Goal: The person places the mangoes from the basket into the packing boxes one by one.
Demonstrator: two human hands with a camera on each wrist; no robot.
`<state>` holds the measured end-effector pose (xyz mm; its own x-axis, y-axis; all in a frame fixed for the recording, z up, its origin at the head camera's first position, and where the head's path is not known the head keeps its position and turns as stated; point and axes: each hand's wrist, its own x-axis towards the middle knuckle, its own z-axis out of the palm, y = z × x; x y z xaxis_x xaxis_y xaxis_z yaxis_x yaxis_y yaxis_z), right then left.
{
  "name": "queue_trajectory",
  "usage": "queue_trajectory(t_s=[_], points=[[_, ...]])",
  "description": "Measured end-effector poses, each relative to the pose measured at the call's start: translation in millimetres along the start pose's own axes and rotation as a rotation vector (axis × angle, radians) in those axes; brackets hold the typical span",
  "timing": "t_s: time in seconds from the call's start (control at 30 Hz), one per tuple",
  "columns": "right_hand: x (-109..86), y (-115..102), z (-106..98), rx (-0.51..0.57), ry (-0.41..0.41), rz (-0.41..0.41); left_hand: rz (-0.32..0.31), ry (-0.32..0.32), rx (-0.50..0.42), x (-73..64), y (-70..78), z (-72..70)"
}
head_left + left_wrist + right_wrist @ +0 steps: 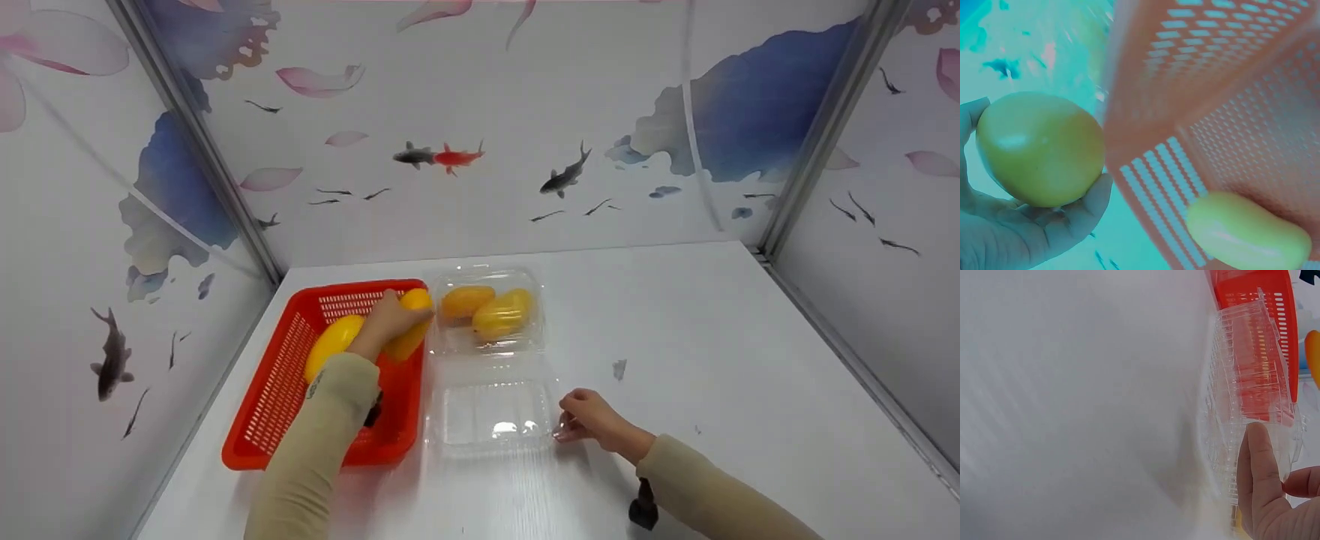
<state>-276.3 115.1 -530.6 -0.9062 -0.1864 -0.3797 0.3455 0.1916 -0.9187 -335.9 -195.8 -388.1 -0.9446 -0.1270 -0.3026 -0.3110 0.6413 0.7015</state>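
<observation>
My left hand (386,322) grips a yellow mango (409,330), thumb and fingers round its sides, over the right side of a red plastic basket (274,382). Another yellow mango (330,345) lies in that basket, and the left wrist view shows a mango (1247,233) against its slotted wall. To the right, a clear plastic clamshell box (487,352) lies unfolded; two mangoes, one orange-yellow (466,302) and one yellow (502,316), sit in its far half. At the right edge of the near half, my right hand (596,421) pinches the thin plastic between thumb and fingers.
Everything stands on a white table (675,322), enclosed by printed panels (480,97) at the back and sides with metal posts at the corners. A small grey mark (619,369) shows on the tabletop right of the box. A black strap device (643,508) hangs under the right wrist.
</observation>
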Motion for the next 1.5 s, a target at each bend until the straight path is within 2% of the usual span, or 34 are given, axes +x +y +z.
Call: queue_trajectory(t_s=[0.27, 0.47, 0.57, 0.73, 0.83, 0.97, 1.23, 1.5], points=[[0.8, 1, -1, 0.012, 0.002, 0.016, 0.073, -0.07, -0.013, -18.9, 30.4, 28.3], [-0.7, 1, -2, 0.02, -0.02, -0.004, 0.146, -0.119, -0.062, -28.1, 39.3, 55.2], [-0.9, 1, -3, 0.014, -0.027, -0.006, 0.18, -0.13, -0.051, -33.4, 41.1, 69.7], [-0.9, -1, -4, 0.009, -0.02, 0.007, 0.169, -0.177, -0.034, -39.4, 40.7, 92.6], [-0.5, 0, -3, 0.018, -0.022, 0.017, 0.185, -0.196, -0.016, -39.8, 38.1, 107.0], [0.5, 1, -2, 0.026, -0.024, 0.029, 0.192, -0.189, 0.076, -38.6, 32.8, 127.2], [0.2, 2, -2, 0.019, -0.033, 0.046, 0.159, -0.188, 0.269, -34.6, 18.9, 165.7], [-0.7, 2, -3, 0.004, -0.037, 0.038, 0.185, -0.171, 0.357, -35.3, 10.9, 188.9]])
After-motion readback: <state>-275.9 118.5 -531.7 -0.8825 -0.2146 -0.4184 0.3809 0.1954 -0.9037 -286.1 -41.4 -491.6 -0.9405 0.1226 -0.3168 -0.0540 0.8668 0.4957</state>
